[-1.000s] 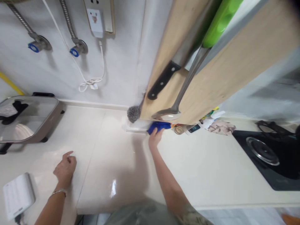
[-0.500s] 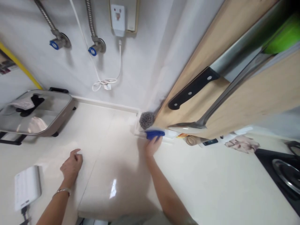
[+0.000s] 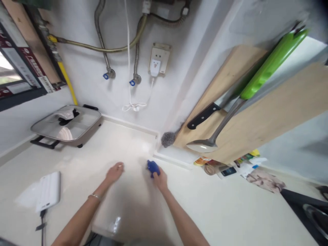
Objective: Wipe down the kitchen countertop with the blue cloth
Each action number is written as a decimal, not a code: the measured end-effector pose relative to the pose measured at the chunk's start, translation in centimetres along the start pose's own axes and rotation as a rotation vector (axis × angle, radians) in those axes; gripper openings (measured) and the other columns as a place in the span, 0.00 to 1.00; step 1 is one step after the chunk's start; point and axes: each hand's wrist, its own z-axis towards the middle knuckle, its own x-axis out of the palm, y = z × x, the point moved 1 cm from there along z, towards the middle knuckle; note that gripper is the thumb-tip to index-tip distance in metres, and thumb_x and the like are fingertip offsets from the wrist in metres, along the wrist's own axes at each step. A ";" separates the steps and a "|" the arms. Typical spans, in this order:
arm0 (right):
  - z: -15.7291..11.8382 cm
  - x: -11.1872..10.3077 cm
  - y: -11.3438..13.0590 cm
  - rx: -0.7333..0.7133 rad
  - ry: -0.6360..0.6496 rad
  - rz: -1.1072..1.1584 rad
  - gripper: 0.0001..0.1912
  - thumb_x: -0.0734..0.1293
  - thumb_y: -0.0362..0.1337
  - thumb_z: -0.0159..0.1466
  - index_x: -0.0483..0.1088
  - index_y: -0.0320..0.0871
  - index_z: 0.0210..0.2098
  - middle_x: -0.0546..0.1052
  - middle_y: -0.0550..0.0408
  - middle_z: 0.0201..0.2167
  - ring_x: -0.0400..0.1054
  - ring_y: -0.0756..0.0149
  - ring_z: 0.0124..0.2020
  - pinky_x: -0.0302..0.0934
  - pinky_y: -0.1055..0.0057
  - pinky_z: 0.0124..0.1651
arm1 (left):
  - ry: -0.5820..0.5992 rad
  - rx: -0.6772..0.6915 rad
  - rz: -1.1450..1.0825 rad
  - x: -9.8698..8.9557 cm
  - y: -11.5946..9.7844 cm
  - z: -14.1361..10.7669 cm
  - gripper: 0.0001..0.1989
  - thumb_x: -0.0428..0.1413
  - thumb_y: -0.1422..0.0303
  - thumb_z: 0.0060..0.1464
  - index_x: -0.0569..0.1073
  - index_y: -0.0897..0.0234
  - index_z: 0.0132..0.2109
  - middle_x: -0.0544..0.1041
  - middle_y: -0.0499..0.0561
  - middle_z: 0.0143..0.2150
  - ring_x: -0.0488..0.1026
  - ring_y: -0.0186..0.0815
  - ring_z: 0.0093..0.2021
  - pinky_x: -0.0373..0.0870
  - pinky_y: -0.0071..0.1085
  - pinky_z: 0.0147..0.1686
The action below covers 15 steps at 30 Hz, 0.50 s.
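Note:
A blue cloth (image 3: 153, 168) is gripped by my right hand (image 3: 161, 179), just above the pale countertop (image 3: 217, 205). To its left, my left hand (image 3: 114, 172) hovers by the counter with its fingers curled; whether something small and white sits at the fingertips is too unclear to tell. A grey steel-wool scourer (image 3: 167, 139) rests in the corner by the wall, beyond my right hand and apart from it.
An electric pan with glass lid (image 3: 77, 127) stands back left, a white power bank (image 3: 48, 191) front left. On the right are a cleaver handle (image 3: 203, 116), green-handled ladle (image 3: 274, 65), wooden boards (image 3: 284, 99), packets, a patterned cloth (image 3: 265, 180) and a stove (image 3: 304, 208).
My right hand has drawn the blue cloth away from the corner, toward me. My left hand has moved right, closer to it. The view has tilted up, showing more wall and pipes.

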 end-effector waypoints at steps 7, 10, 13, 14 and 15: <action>-3.3 -1.8 3.4 -0.263 -0.112 -0.104 0.30 0.57 0.35 0.62 0.69 0.41 0.62 0.74 0.42 0.60 0.68 0.49 0.60 0.65 0.53 0.57 | 0.617 0.069 -0.765 12.1 -3.7 -4.3 0.39 0.59 0.41 0.50 0.71 0.63 0.60 0.81 0.61 0.49 0.80 0.42 0.44 0.76 0.36 0.45; -5.1 -2.5 3.3 -0.369 -0.098 -0.257 0.31 0.59 0.32 0.61 0.68 0.40 0.64 0.67 0.41 0.66 0.59 0.45 0.68 0.60 0.46 0.62 | 0.376 0.111 -0.910 14.5 -3.0 -5.5 0.39 0.69 0.51 0.43 0.72 0.63 0.59 0.79 0.62 0.54 0.78 0.43 0.50 0.75 0.33 0.48; -6.4 -3.1 2.7 -0.395 -0.009 -0.162 0.30 0.61 0.35 0.64 0.66 0.42 0.66 0.66 0.41 0.67 0.59 0.49 0.68 0.62 0.48 0.63 | 0.246 0.085 -0.899 14.8 -1.9 -5.7 0.37 0.71 0.55 0.41 0.74 0.65 0.56 0.78 0.62 0.55 0.78 0.46 0.52 0.77 0.34 0.47; -6.8 -3.3 2.3 -0.364 -0.005 -0.074 0.28 0.60 0.37 0.66 0.66 0.42 0.66 0.65 0.41 0.68 0.60 0.50 0.68 0.61 0.49 0.64 | 0.236 0.063 -0.873 14.6 -1.6 -5.7 0.36 0.71 0.55 0.42 0.74 0.65 0.56 0.78 0.62 0.54 0.78 0.46 0.51 0.78 0.35 0.45; -7.3 -3.5 1.9 -0.308 -0.020 0.029 0.27 0.60 0.41 0.68 0.66 0.42 0.65 0.65 0.41 0.68 0.60 0.52 0.68 0.60 0.50 0.65 | 0.233 0.043 -0.845 14.4 -1.3 -5.7 0.35 0.71 0.55 0.42 0.74 0.65 0.55 0.79 0.62 0.53 0.79 0.47 0.49 0.78 0.36 0.42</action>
